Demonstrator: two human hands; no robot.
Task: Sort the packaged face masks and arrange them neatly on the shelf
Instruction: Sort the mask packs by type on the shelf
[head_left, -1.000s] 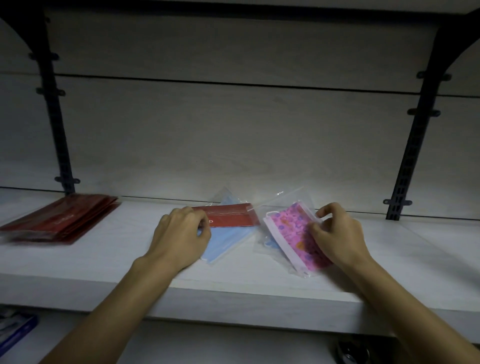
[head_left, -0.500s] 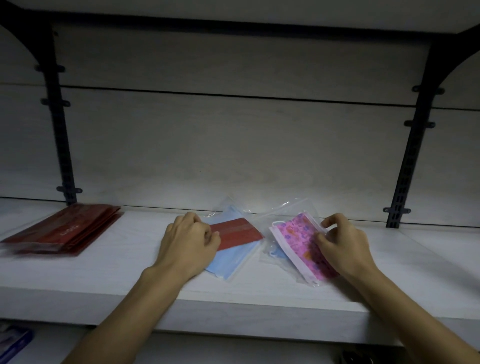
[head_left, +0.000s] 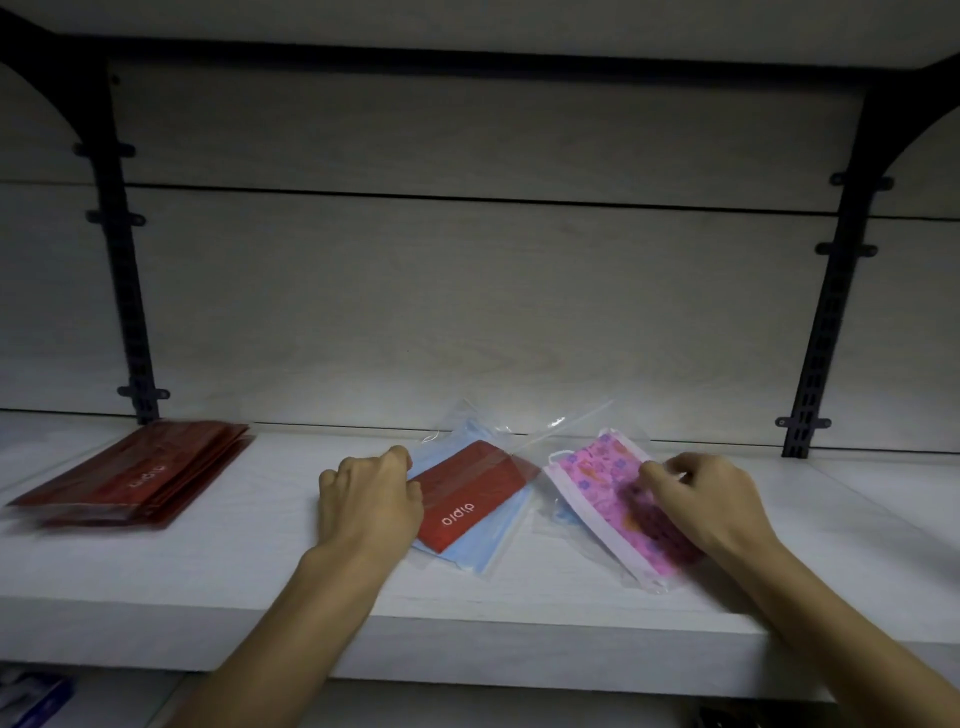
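At the far left of the pale wood-grain shelf board (head_left: 249, 566) lay a fanned stack of dark red flat mask packets (head_left: 137, 475), its back corner close to the foot of the left black slotted upright rail (head_left: 127, 291). White lettering showed on the top packet, too blurred to read there. Below the shelf's front edge, in the bottom left corner, a bluish packaged object (head_left: 31, 696) was partly visible and could not be identified.

Towards the middle, the left hand (head_left: 366, 501) rested knuckles up on the shelf, its fingers curled and gripping the left edge of a single dark red mask packet (head_left: 470, 496) with white lettering near its lower end. That red packet lay tilted on top of a light blue mask in a clear plastic sleeve (head_left: 491, 545), which stuck out beneath it at the lower right and at the upper left.

Just beside these, to the right, lay a pink floral-patterned mask in a clear plastic sleeve (head_left: 608, 493), angled from upper left to lower right, its clear wrapper touching or overlapping the blue one's. A bit of blue showed under its left edge. The right hand (head_left: 711, 506) lay over the right part of the pink mask, fingers bent and pinching its upper right edge.

Farther right stood the right black slotted upright rail (head_left: 836, 291), fixed against the pale panelled back wall (head_left: 478, 291), well apart from the masks.
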